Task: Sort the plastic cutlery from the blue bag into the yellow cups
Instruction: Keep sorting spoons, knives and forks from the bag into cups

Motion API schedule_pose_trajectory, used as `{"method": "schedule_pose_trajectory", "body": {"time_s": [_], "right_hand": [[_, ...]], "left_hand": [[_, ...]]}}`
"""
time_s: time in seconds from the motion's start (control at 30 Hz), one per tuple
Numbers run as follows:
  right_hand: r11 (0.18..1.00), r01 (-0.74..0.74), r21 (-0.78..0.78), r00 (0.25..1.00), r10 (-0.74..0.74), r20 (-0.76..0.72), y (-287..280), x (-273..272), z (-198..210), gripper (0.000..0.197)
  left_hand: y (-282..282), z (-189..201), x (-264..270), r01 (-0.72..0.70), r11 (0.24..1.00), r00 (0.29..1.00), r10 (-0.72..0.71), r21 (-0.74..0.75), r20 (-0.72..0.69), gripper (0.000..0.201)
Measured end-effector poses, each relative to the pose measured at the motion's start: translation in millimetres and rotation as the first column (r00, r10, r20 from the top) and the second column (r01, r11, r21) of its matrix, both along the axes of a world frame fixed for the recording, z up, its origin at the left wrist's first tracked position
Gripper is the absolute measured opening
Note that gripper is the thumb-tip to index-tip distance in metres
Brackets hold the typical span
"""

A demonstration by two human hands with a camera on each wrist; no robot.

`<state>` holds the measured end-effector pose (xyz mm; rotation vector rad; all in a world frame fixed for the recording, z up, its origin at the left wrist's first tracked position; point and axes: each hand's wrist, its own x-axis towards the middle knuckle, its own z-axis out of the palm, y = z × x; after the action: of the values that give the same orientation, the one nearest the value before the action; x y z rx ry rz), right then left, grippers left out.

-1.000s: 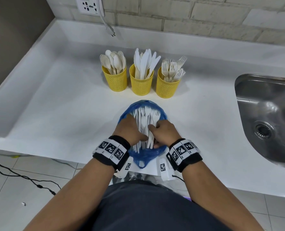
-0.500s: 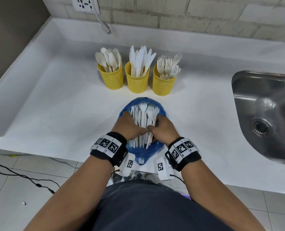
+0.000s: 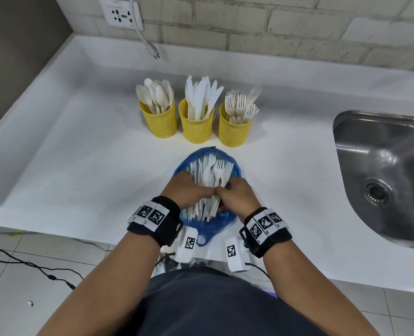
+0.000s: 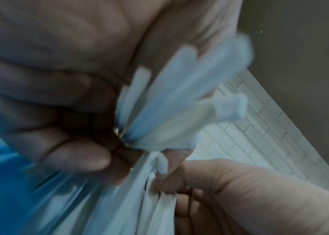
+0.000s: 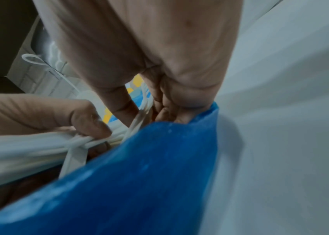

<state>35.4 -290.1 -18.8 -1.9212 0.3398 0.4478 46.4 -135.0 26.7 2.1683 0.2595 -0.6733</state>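
A blue bag [image 3: 207,225] lies open at the counter's front edge, with a bundle of white plastic cutlery [image 3: 209,174] inside, fork heads pointing away from me. My left hand [image 3: 207,191] curls round the bundle's handles from the left. My right hand [image 3: 220,190] pinches a few pieces from the right, and the fingertips of both meet over the bundle. The blurred left wrist view shows curled fingers [image 4: 73,159] on the cutlery [image 4: 179,103]. In the right wrist view, fingers [image 5: 123,108] pinch white handles [image 5: 137,124] above the bag [image 5: 149,174]. Behind stand three yellow cups: spoons [image 3: 158,122], knives [image 3: 196,128], forks [image 3: 235,132].
A steel sink [image 3: 383,175] is set into the white counter [image 3: 80,166] at the right. A wall socket [image 3: 121,14] with a hanging cable [image 3: 150,48] is on the brick wall behind. The counter drops to a tiled floor with black cables [image 3: 31,265] at the front left.
Both hands have drawn together over the bundle, so their fingertips now meet at its middle. The bag and the cups have stayed in place.
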Motion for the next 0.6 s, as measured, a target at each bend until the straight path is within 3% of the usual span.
{"method": "schedule_pose_trajectory", "body": {"time_s": [0.13, 0.33, 0.5, 0.6], "right_hand": [[0.999, -0.004, 0.041, 1.0, 0.004, -0.006, 0.9, -2.3, 3.8, 0.014], [0.998, 0.012, 0.059, 1.0, -0.012, -0.003, 4.1, -1.0, -4.2, 0.036], [0.994, 0.02, 0.111, 1.0, -0.023, 0.021, 0.4, 2.6, -29.1, 0.027], [0.978, 0.074, 0.194, 0.997, -0.079, 0.015, 6.1, -4.1, 2.7, 0.024]], "left_hand": [[0.6, -0.5, -2.1, 0.0, 1.0, 1.0, 0.0, 0.013, -0.025, 0.011], [-2.6, 0.6, -8.9, -0.029, 0.998, 0.999, 0.03, -0.057, 0.019, 0.012], [-3.0, 0.5, -15.5, -0.018, 0.996, 0.997, 0.024, -0.091, 0.069, 0.013], [-0.6, 1.1, -18.1, 0.011, 0.997, 0.999, -0.007, -0.078, 0.054, 0.01]]}}
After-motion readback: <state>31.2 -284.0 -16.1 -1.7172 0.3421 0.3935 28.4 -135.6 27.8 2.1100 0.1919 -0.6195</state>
